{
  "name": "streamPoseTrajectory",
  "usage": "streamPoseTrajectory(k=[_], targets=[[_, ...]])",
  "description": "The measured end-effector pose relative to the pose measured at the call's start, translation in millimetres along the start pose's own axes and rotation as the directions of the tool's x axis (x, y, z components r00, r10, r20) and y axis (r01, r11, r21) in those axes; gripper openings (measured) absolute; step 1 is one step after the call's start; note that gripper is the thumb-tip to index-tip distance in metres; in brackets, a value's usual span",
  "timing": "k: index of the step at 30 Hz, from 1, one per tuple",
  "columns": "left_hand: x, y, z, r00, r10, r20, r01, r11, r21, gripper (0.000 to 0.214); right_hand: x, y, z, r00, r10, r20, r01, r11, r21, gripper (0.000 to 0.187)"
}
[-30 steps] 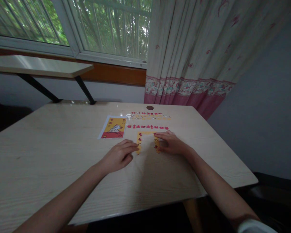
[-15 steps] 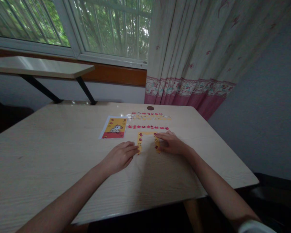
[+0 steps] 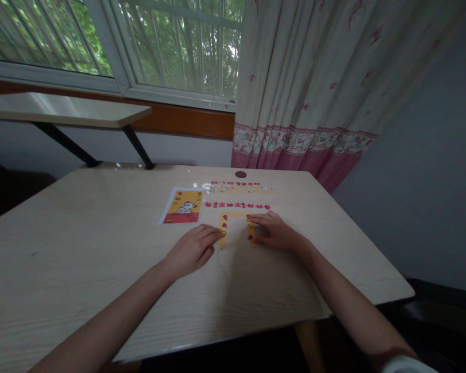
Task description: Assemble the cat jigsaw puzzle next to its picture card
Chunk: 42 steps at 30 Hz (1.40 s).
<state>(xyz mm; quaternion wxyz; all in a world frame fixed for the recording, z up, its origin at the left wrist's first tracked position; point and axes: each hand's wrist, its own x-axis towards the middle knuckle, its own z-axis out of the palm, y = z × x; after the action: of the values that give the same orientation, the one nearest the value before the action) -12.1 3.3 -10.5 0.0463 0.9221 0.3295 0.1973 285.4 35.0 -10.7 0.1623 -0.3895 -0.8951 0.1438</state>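
A partly joined yellow jigsaw frame (image 3: 235,216) with red marks lies on the pale wooden table (image 3: 81,259), forming an upside-down U. My left hand (image 3: 192,248) rests flat beside the frame's left leg, fingertips touching it, fingers stretched out. My right hand (image 3: 274,231) lies against the right leg, fingers pressed on its pieces. Beyond the frame runs a row of red puzzle pieces (image 3: 236,205), and farther back a row of paler pieces (image 3: 238,187). A printed picture card (image 3: 182,205) with a yellow and red scene lies to the left.
A small brown round cap (image 3: 240,174) sits in the table near its far edge. A second tabletop (image 3: 62,110) on black legs stands under the window. A patterned curtain (image 3: 314,88) hangs at the back right. The table's right edge drops off near my right forearm.
Almost nothing has moved. Both hands stay at the frame's two legs, with only a slight shift of the view.
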Motion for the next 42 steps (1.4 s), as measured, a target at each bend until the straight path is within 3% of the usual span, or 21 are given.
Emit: streamPoseTrajectory(k=[9, 35, 42], targets=[[17.7, -7.8, 14.2, 0.976, -0.191, 0.102, 0.184, 0.980, 0.081, 0.051, -1.3, -4.9, -2.2, 1.000, 0.027, 0.011, -0.027, 1.000, 0.012, 0.061], [13.8, -9.9, 16.0, 0.982, -0.167, 0.091, 0.162, 0.985, 0.054, 0.051, -2.0, -1.9, -2.1, 1.000, 0.010, 0.010, -0.010, 1.000, 0.028, 0.062], [9.4, -11.5, 17.0, 0.987, -0.158, 0.039, 0.156, 0.987, 0.047, 0.051, -0.2, 13.3, 3.0, 0.994, 0.026, -0.107, -0.024, 1.000, 0.017, 0.045]])
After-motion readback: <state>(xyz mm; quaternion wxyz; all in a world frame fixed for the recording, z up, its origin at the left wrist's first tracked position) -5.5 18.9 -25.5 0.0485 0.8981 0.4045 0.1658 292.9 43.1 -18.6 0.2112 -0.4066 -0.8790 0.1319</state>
